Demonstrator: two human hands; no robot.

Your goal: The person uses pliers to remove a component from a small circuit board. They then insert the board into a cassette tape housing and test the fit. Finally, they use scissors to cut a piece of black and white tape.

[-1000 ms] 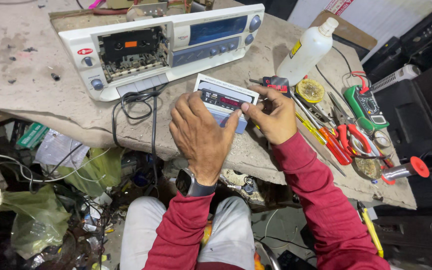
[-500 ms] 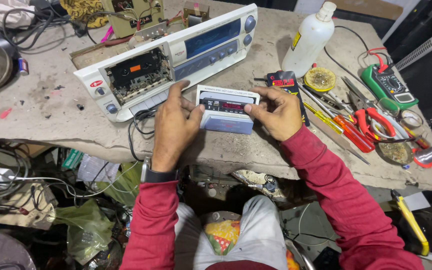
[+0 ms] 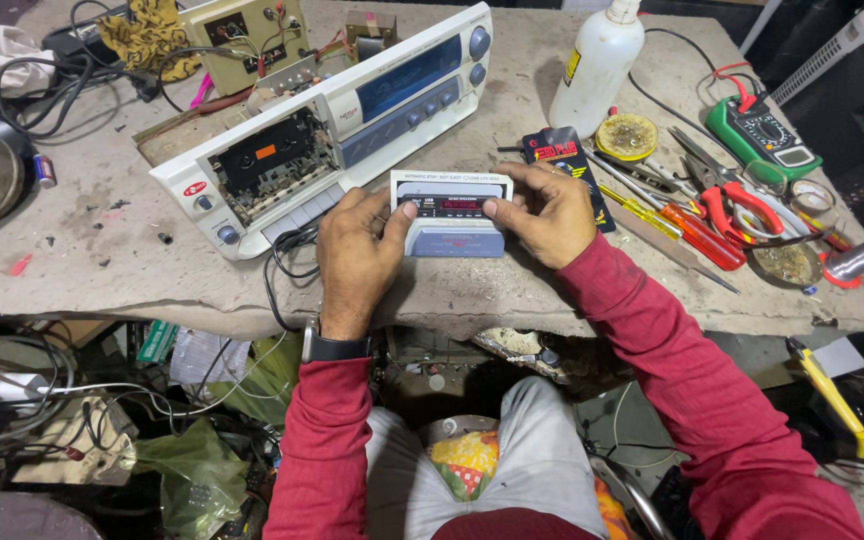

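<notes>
Between both sets of fingers, on the workbench (image 3: 102,250) edge: small white display module (image 3: 452,212). Left hand (image 3: 357,255) and right hand (image 3: 542,212) clamped on its ends, thumbs on face. Likely light, rigid plastic; display fragile, so grip edges. White cassette deck (image 3: 332,130) just beyond fingertips.

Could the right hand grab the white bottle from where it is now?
Probably yes. The right hand grips the small white panel, so it would have to let go first. The white bottle stands upright just beyond it, with only a small dark packet lying flat between.
</notes>
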